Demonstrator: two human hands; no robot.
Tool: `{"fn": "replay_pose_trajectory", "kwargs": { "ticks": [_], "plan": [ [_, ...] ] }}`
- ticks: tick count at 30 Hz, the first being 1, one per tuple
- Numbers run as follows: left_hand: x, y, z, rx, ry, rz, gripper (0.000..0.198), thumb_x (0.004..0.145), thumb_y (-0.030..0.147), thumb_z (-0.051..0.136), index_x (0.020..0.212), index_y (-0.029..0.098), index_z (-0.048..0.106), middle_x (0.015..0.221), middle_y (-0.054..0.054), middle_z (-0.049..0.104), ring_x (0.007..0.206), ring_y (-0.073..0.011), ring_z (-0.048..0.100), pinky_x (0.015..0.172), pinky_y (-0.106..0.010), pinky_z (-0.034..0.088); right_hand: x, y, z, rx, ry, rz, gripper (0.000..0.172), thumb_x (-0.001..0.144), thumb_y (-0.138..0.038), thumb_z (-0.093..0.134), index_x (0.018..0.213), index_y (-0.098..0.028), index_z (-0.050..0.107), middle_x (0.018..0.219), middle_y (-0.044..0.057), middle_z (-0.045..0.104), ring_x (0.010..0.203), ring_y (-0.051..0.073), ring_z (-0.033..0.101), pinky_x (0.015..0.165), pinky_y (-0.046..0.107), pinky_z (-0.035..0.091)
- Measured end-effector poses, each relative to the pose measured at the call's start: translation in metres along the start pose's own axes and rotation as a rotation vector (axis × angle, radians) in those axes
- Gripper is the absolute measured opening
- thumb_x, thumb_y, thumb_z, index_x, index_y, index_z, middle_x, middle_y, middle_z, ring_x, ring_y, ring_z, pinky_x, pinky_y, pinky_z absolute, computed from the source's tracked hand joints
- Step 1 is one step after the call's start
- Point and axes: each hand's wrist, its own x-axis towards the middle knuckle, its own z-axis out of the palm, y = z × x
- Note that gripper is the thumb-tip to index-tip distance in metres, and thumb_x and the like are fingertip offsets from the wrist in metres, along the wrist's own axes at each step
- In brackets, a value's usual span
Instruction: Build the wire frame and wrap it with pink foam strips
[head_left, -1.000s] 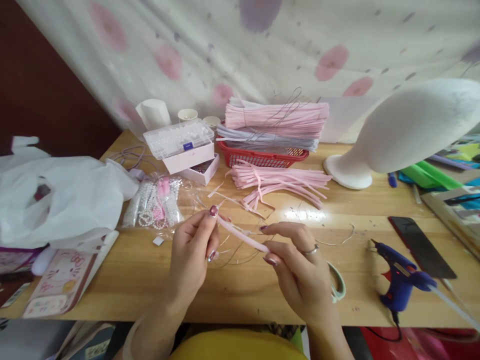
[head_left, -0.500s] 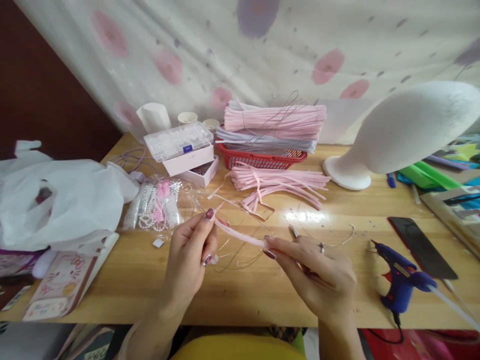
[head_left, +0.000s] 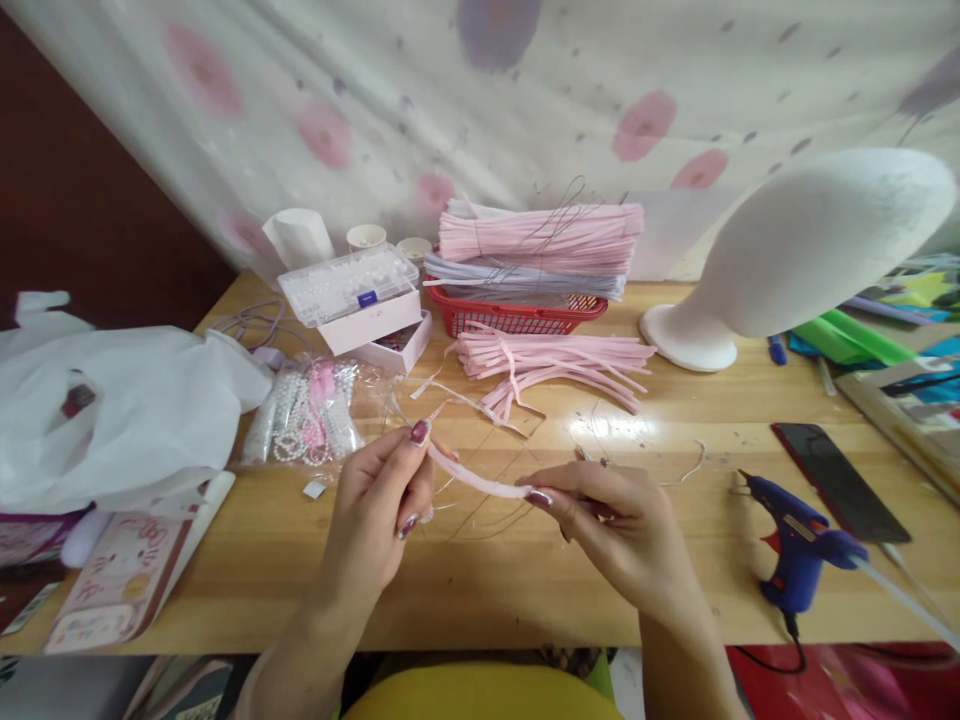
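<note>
Wooden table [head_left: 480, 600]; left fingers [head_left: 401, 462], right fingers [head_left: 581, 482] pinch pink strip [head_left: 480, 485], bowed more than earlier.

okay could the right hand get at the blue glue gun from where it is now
Probably yes: the blue glue gun lies to the right of the right hand, and nothing seems to stand between them. The hand pinches the pink strip, so it may need freeing first.

Maroon-nailed fingers [head_left: 401, 463], yellow clothing [head_left: 480, 692]
</note>
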Motion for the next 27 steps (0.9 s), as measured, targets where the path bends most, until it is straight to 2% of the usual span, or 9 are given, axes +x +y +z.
{"fn": "replay_pose_trajectory", "kwargs": {
  "ticks": [4, 6, 8, 12, 14, 17, 19, 22, 27],
  "plan": [
    [0.007, 0.004, -0.003, 0.065, -0.067, -0.040, 0.039, 0.085, 0.051, 0.069, 0.063, 0.018, 0.067, 0.036, 0.010, 0.027, 0.036, -0.0038, 0.021, 0.039, -0.019, 0.021, 0.001, 0.006, -0.002, 0.015, -0.052, -0.014, 0.011, 0.092, -0.022, 0.068, 0.084, -0.023, 0.076, 0.057, -0.005, 0.062, 0.051, 0.007, 0.052, 0.051, 0.020, 0.040],
    [0.013, 0.006, -0.002, 0.093, -0.083, -0.049, 0.043, 0.083, 0.050, 0.070, 0.056, 0.018, 0.060, 0.035, 0.009, 0.028, 0.035, -0.0040, 0.022, 0.039, -0.020, 0.019, 0.003, 0.009, -0.003, 0.015, -0.060, -0.047, 0.013, 0.093, -0.021, 0.067, 0.083, -0.023, 0.076, 0.061, -0.003, 0.061, 0.057, 0.009, 0.054, 0.054, 0.022, 0.041],
    [0.017, 0.008, -0.001, 0.117, -0.082, -0.045, 0.048, 0.081, 0.050, 0.072, 0.051, 0.019, 0.051, 0.035, 0.008, 0.030, 0.035, -0.0039, 0.024, 0.038, -0.020, 0.018, 0.004, 0.013, -0.002, 0.022, -0.065, -0.079, 0.014, 0.093, -0.022, 0.066, 0.083, -0.023, 0.077, 0.067, -0.001, 0.061, 0.064, 0.011, 0.057, 0.059, 0.023, 0.044],
    [0.022, 0.006, 0.002, 0.128, -0.061, -0.034, 0.050, 0.081, 0.052, 0.070, 0.050, 0.019, 0.048, 0.036, 0.008, 0.031, 0.035, -0.0037, 0.025, 0.038, -0.020, 0.018, 0.003, 0.022, 0.003, 0.093, -0.049, -0.095, 0.012, 0.092, -0.019, 0.067, 0.087, -0.023, 0.076, 0.088, 0.004, 0.070, 0.083, 0.016, 0.067, 0.073, 0.028, 0.052],
    [0.024, 0.003, 0.003, 0.121, -0.025, -0.011, 0.051, 0.082, 0.051, 0.069, 0.050, 0.019, 0.047, 0.037, 0.008, 0.031, 0.035, -0.0035, 0.025, 0.038, -0.019, 0.017, 0.000, 0.026, 0.008, 0.184, -0.057, -0.088, 0.014, 0.092, -0.015, 0.066, 0.092, -0.025, 0.077, 0.086, 0.003, 0.074, 0.080, 0.016, 0.068, 0.074, 0.030, 0.053],
    [0.026, -0.001, 0.003, 0.128, 0.041, 0.036, 0.044, 0.085, 0.050, 0.067, 0.057, 0.018, 0.057, 0.038, 0.009, 0.031, 0.035, -0.0034, 0.025, 0.037, -0.019, 0.016, -0.006, 0.029, 0.017, 0.257, -0.012, -0.075, 0.022, 0.090, -0.011, 0.069, 0.099, -0.029, 0.078, 0.080, 0.000, 0.077, 0.072, 0.015, 0.069, 0.070, 0.029, 0.055],
    [0.028, -0.004, 0.002, 0.125, 0.063, 0.061, 0.042, 0.086, 0.048, 0.065, 0.059, 0.018, 0.058, 0.038, 0.009, 0.031, 0.035, -0.0036, 0.026, 0.038, -0.019, 0.017, -0.010, 0.028, 0.021, 0.200, 0.085, -0.095, 0.031, 0.087, -0.007, 0.071, 0.105, -0.031, 0.078, 0.087, -0.001, 0.080, 0.075, 0.015, 0.072, 0.072, 0.027, 0.057],
    [0.029, -0.006, 0.002, 0.116, 0.078, 0.095, 0.047, 0.088, 0.047, 0.065, 0.054, 0.019, 0.050, 0.039, 0.008, 0.032, 0.036, -0.0038, 0.028, 0.039, -0.019, 0.021, -0.012, 0.025, 0.025, 0.084, 0.185, -0.164, 0.041, 0.084, -0.001, 0.071, 0.111, -0.032, 0.076, 0.094, -0.002, 0.081, 0.081, 0.015, 0.074, 0.075, 0.025, 0.058],
    [0.026, -0.009, 0.004, 0.138, 0.125, 0.140, 0.050, 0.090, 0.043, 0.064, 0.052, 0.019, 0.043, 0.039, 0.008, 0.033, 0.036, -0.0037, 0.029, 0.039, -0.019, 0.023, -0.011, 0.023, 0.026, 0.146, 0.186, -0.135, 0.032, 0.082, -0.003, 0.072, 0.100, -0.029, 0.079, 0.083, -0.002, 0.078, 0.073, 0.015, 0.071, 0.072, 0.028, 0.057]
  ]
}}
